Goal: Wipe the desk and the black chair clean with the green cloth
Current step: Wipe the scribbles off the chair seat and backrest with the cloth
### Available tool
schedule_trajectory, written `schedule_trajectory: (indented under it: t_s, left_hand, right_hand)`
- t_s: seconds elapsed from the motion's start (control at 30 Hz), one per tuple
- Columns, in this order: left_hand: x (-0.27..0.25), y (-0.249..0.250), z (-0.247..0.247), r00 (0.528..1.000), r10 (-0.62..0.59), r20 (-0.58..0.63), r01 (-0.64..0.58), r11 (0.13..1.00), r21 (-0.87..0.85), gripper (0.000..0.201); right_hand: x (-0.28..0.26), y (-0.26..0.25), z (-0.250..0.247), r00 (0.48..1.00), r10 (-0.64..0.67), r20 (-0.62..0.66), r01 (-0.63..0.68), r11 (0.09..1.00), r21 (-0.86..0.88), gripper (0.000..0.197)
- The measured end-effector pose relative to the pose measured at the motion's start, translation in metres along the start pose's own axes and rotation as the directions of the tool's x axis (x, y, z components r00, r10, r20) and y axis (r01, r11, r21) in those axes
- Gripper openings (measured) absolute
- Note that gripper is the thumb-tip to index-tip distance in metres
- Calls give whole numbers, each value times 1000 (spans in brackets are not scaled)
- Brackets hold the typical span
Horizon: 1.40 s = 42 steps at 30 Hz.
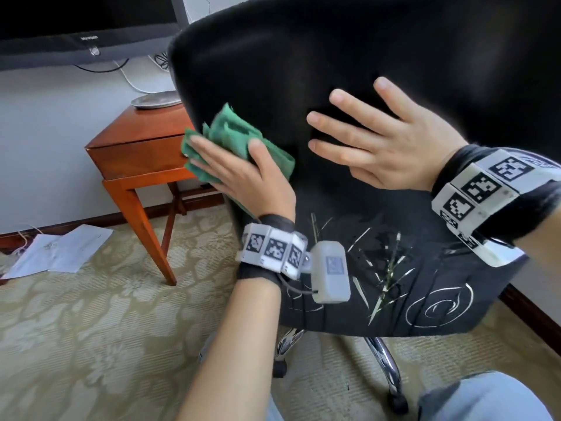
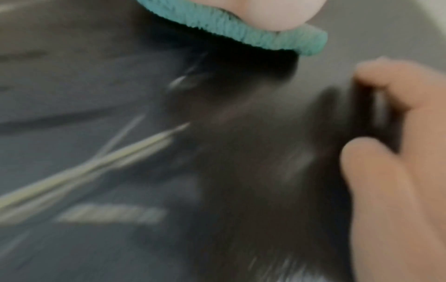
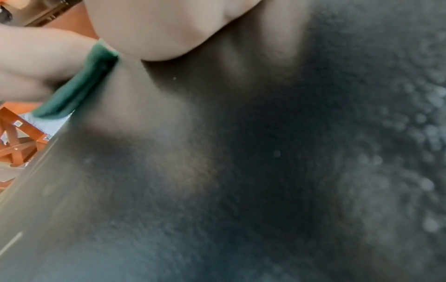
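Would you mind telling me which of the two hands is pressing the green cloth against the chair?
The left hand, flat on the green cloth at the chair back's edge; the right hand is bare.

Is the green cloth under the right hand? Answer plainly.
No: the left hand presses the green cloth against the black chair.

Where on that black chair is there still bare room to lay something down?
The front of the seat is bare black fabric with white stitched patterns, below both wrists. The chair's backrest is crowded: the left hand presses the green cloth on its left edge, and the right hand lies flat at its middle. The upper backrest is bare but too upright.
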<state>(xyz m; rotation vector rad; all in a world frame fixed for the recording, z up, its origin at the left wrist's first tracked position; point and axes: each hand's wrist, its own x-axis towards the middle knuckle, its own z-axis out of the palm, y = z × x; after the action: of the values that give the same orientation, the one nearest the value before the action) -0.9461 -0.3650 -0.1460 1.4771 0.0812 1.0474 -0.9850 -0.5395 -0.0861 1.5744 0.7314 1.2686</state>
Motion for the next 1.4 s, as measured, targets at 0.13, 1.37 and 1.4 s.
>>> schedule_trajectory:
  t_s: [0.13,1.37,1.4]
  left_hand:
    - [39,33,-2,976,207,-62,-210,976,-52,80]
    - [-58,-78,-22,975,14,220,-56,981,184,80]
    - [-54,-74,-21,978,2,208,-39,984,173,81]
  right_hand:
    - [1,0,-1,1000,4,-4,-4,1000,-10,49]
    - [-3,1,-4,999,30,40,-32,998,45,47]
    - [-3,0,-4,999,27,43,-29,998,46,47]
